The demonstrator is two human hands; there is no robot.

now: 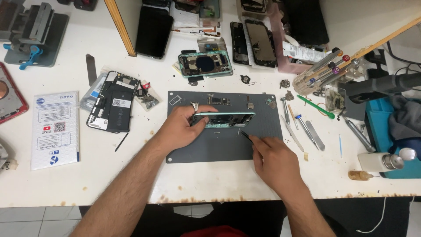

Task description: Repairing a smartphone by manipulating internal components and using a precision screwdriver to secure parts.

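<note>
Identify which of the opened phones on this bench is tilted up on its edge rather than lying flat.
The green phone frame on the grey mat, gripped by the left hand. The other opened phones lie flat.

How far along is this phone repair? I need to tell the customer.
Done: the green phone frame is opened, small parts lie loose on the grey mat. In hand: left hand tilts the frame on edge, right hand works tweezers at it. Left: refitting, closing.

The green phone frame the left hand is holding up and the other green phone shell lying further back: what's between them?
In the head view, small loose parts lie on the grey mat between the held frame and the shell, then bare white table.
</note>
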